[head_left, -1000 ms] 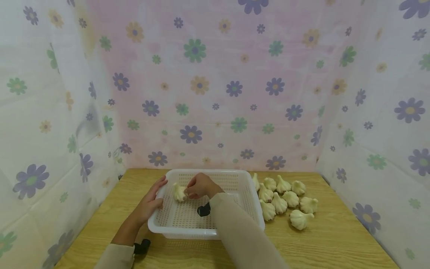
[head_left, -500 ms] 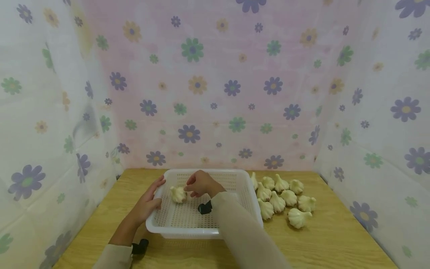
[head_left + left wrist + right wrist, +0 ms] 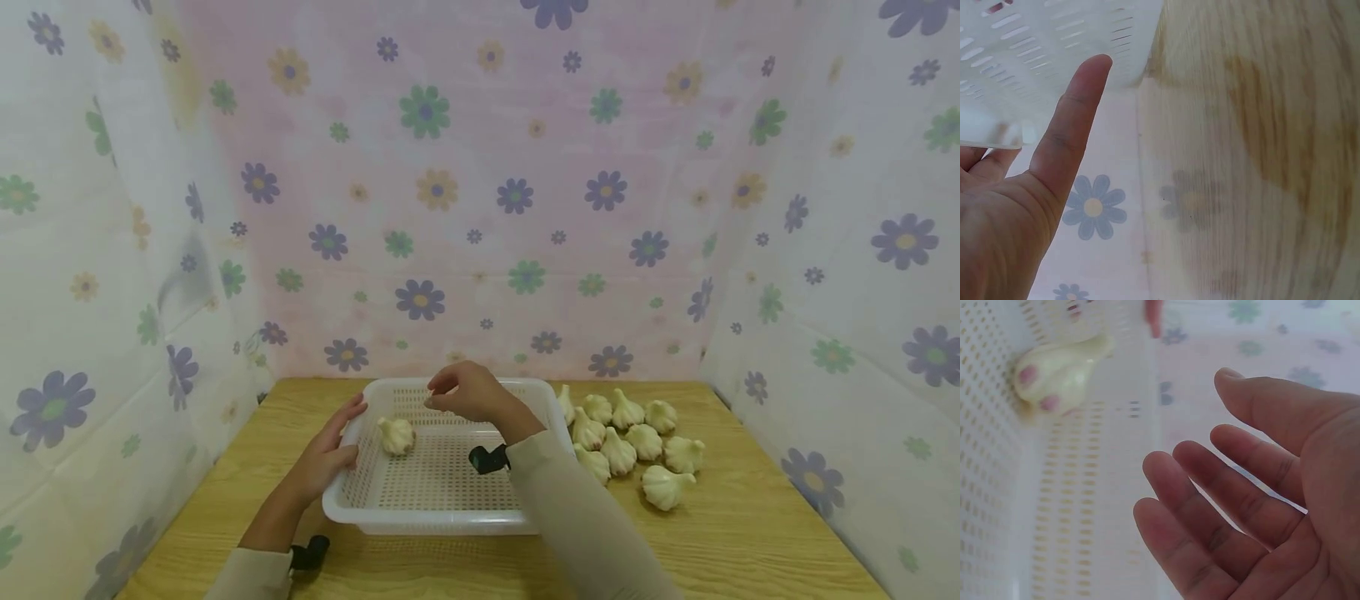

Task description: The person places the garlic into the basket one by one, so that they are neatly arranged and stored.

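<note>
My left hand (image 3: pixel 322 457) holds the left side of a white perforated plastic basket (image 3: pixel 427 527), with its thumb over the rim. In the left wrist view, one straight finger (image 3: pixel 1069 131) lies along the outside of the basket wall. Above the back of the basket, my right hand (image 3: pixel 474 393) is raised with loosely bent fingers and nothing between them. The right wrist view shows those fingers (image 3: pixel 1210 487) apart. One pale garlic bulb (image 3: pixel 396 436) lies inside the basket near the left wall. It has pinkish spots and a stem in the right wrist view.
Several more garlic bulbs (image 3: pixel 618 452) lie in a loose group on the wooden table (image 3: pixel 720 533), to the right of the basket. One bulb (image 3: pixel 666 487) sits nearer the front. Flowered cloth (image 3: pixel 480 208) hangs at the back and both sides.
My right hand has moved up and to the right, away from the garlic bulb in the basket. The bulb stays near the left wall. My left hand keeps its place on the basket.
</note>
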`<state>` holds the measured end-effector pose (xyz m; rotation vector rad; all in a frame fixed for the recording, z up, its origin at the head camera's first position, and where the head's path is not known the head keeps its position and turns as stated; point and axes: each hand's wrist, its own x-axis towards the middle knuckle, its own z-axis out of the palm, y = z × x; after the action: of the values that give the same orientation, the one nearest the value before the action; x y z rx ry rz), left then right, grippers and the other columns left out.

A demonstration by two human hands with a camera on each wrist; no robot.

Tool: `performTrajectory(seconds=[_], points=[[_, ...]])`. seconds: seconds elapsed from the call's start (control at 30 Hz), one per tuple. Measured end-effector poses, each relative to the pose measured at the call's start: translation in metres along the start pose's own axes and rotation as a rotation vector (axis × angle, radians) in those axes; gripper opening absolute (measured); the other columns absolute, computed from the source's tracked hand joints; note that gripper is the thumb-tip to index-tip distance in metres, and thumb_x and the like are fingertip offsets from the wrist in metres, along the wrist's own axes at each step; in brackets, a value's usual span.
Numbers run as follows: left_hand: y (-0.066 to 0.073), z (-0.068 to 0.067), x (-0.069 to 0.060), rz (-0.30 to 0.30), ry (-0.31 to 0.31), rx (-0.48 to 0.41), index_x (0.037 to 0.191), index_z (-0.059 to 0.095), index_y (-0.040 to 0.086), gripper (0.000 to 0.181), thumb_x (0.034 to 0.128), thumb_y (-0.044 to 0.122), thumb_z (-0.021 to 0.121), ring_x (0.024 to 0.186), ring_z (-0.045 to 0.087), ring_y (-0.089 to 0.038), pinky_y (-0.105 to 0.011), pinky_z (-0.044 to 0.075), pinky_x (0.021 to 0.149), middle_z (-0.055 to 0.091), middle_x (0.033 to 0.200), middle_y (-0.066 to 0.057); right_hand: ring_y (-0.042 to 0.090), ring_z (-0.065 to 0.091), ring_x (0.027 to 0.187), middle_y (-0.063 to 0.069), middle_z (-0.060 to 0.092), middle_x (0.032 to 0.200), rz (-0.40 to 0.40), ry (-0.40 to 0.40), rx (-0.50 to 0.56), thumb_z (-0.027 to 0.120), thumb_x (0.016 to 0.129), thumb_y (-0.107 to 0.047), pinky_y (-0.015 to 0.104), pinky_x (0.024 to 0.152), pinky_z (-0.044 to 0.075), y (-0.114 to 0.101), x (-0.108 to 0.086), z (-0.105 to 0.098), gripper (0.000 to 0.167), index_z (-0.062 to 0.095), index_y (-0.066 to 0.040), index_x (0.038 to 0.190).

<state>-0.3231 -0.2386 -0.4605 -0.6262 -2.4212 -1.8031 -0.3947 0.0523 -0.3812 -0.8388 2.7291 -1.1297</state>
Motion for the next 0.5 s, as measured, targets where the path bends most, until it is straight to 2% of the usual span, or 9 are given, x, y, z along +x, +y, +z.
performTrajectory(seconds=[0.1, 0.23, 0.33, 0.5], points=[[0.003, 0.000, 0.000, 0.006, -0.005, -0.010, 0.160, 0.027, -0.003, 0.085, 0.0787, -0.007, 0.053, 0.131, 0.041, -0.053, -0.034, 0.056, 0.074, 0.005, 0.175, -0.015, 0.017, 0.070, 0.105, -0.004, 0.073, 0.118, -0.034, 0.020, 0.007, 0.074, 0.095, -0.038, 0.038, 0.090, 0.059, -0.006, -0.017, -0.020, 0.036, 0.073, -0.020, 0.126], [0.002, 0.000, 0.000, 0.004, -0.013, 0.010, 0.159, 0.027, -0.003, 0.084, 0.0797, -0.007, 0.052, 0.134, 0.038, -0.052, -0.034, 0.055, 0.077, 0.004, 0.174, -0.017, 0.015, 0.070, 0.105, -0.007, 0.072, 0.120, -0.047, 0.053, 0.021, 0.073, 0.095, -0.041, 0.037, 0.088, 0.059, -0.002, -0.047, -0.043, 0.033, 0.072, -0.028, 0.125], [-0.001, 0.000, 0.000, -0.009, -0.005, 0.039, 0.159, 0.029, -0.002, 0.084, 0.0789, -0.008, 0.053, 0.139, 0.035, -0.050, -0.033, 0.054, 0.081, 0.004, 0.174, -0.016, 0.013, 0.070, 0.106, -0.009, 0.071, 0.121, -0.057, 0.092, 0.017, 0.073, 0.095, -0.044, 0.037, 0.088, 0.059, 0.010, -0.070, -0.057, 0.033, 0.071, -0.031, 0.125], [-0.003, 0.000, 0.001, -0.015, 0.001, 0.053, 0.159, 0.030, 0.000, 0.085, 0.0779, -0.006, 0.054, 0.140, 0.035, -0.051, -0.035, 0.054, 0.082, 0.005, 0.175, -0.014, 0.017, 0.071, 0.108, -0.006, 0.071, 0.124, -0.057, 0.166, 0.031, 0.071, 0.096, -0.043, 0.040, 0.089, 0.060, 0.037, -0.105, -0.073, 0.034, 0.070, -0.028, 0.127]])
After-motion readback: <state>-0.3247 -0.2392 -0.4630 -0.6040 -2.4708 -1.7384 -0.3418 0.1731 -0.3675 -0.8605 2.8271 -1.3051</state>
